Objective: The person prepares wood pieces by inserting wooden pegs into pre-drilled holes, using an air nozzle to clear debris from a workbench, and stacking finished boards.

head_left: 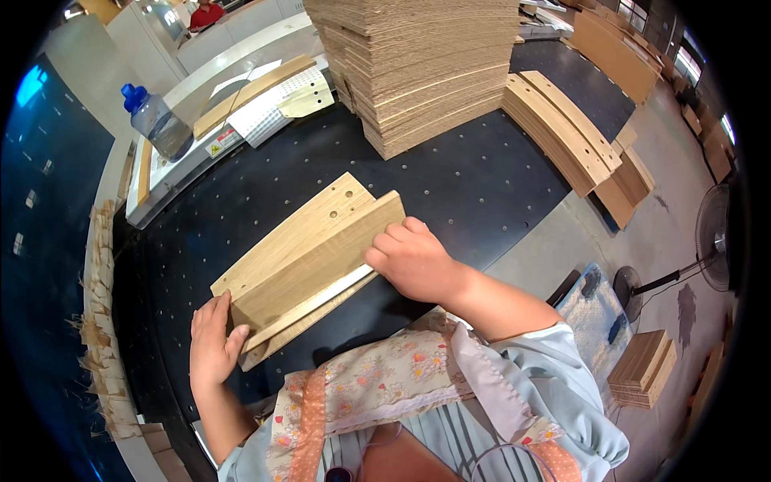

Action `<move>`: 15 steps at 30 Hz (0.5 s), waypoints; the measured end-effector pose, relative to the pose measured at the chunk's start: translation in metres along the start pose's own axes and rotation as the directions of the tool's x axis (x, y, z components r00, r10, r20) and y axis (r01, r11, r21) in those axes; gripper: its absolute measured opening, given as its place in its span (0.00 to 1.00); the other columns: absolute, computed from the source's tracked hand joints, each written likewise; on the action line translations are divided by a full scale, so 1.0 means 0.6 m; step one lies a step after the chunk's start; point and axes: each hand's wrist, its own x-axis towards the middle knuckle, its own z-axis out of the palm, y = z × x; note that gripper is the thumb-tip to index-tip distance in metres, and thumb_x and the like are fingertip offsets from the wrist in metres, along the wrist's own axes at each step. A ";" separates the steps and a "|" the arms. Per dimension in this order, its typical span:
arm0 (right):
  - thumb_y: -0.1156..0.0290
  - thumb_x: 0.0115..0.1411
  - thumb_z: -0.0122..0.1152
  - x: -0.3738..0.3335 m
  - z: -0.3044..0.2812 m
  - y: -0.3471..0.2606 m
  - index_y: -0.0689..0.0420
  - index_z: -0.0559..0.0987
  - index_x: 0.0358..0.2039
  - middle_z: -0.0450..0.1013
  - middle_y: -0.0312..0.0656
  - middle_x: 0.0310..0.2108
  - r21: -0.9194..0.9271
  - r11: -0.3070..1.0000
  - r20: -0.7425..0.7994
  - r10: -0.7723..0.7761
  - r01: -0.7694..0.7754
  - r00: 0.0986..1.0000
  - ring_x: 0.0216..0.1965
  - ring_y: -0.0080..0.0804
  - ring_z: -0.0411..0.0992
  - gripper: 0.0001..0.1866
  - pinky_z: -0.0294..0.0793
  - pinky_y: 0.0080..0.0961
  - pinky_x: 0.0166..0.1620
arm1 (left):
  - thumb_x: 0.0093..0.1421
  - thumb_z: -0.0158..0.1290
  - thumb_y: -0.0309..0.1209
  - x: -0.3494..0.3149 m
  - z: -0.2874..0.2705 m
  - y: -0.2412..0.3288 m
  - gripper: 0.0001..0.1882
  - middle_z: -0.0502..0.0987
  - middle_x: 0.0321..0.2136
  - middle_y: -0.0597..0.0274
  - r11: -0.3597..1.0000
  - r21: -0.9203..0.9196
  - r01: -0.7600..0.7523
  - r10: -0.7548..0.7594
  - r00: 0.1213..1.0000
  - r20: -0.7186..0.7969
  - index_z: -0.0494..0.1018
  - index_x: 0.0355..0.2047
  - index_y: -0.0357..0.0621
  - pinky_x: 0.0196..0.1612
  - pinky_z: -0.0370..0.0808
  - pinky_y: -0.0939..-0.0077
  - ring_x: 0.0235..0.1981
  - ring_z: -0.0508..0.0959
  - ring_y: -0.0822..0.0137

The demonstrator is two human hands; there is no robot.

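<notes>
A light wooden board [321, 263] is tipped up on its long edge between my hands, its broad face toward me. My right hand [416, 259] is closed round its far right end. At the near left end my left hand [212, 339] grips it, thumb on the near side and fingers at the back. Under and behind it lies another wooden board [293, 229] with drilled holes near its far end. Part of a board also shows below the tilted one's lower edge. Whether that is the same drilled board, I cannot tell.
The black worktable [474, 189] is dotted with small studs. A tall stack of boards [434, 72] stands at the back, with a pile of drilled boards [562, 132] to its right. A water bottle [165, 128] stands at back left. A fan [713, 241] and more boards [642, 369] are at right.
</notes>
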 end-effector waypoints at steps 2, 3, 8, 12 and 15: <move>0.68 0.42 0.52 -0.005 -0.009 0.004 0.48 0.70 0.17 0.61 0.30 0.20 0.048 0.998 -0.030 -0.045 0.047 0.999 0.27 0.27 0.63 0.01 0.60 0.26 0.34 | 0.52 0.52 0.38 0.008 0.007 -0.003 0.27 0.69 0.44 0.48 0.998 0.006 0.057 -0.057 0.997 0.042 0.65 0.50 0.35 0.52 0.61 0.60 0.46 0.67 0.48; 0.68 0.42 0.52 -0.015 -0.019 0.013 0.48 0.70 0.18 0.61 0.31 0.20 0.023 0.999 -0.007 -0.044 0.044 0.999 0.27 0.27 0.63 0.01 0.60 0.26 0.34 | 0.52 0.52 0.37 0.014 0.009 -0.005 0.26 0.69 0.43 0.48 0.996 0.007 0.087 -0.087 0.994 0.065 0.65 0.49 0.35 0.51 0.62 0.61 0.46 0.68 0.48; 0.74 0.36 0.57 -0.131 -0.111 0.103 0.49 0.72 0.21 0.65 0.34 0.22 -0.058 0.994 -0.153 0.079 -0.089 0.985 0.28 0.30 0.66 0.08 0.63 0.28 0.33 | 0.45 0.58 0.23 0.027 0.035 -0.024 0.19 0.72 0.33 0.51 0.950 -0.240 0.197 -0.176 0.979 0.106 0.71 0.40 0.40 0.40 0.70 0.69 0.36 0.73 0.53; 0.76 0.41 0.63 -0.290 -0.167 0.152 0.57 0.74 0.24 0.68 0.39 0.24 0.145 0.770 -0.349 0.628 -0.622 0.696 0.27 0.37 0.68 0.09 0.67 0.28 0.33 | 0.43 0.57 0.20 0.026 0.057 -0.051 0.15 0.74 0.31 0.53 0.919 -0.333 0.209 -0.185 0.977 0.102 0.72 0.35 0.35 0.37 0.70 0.72 0.32 0.74 0.60; 0.71 0.54 0.61 -0.438 -0.144 0.163 0.62 0.72 0.33 0.71 0.38 0.29 0.632 0.381 -0.361 0.915 -0.675 0.179 0.32 0.20 0.66 0.10 0.67 0.19 0.38 | 0.46 0.56 0.22 0.026 0.066 -0.062 0.08 0.71 0.22 0.58 0.899 -0.346 0.270 -0.237 0.962 0.135 0.70 0.27 0.32 0.30 0.68 0.74 0.24 0.70 0.69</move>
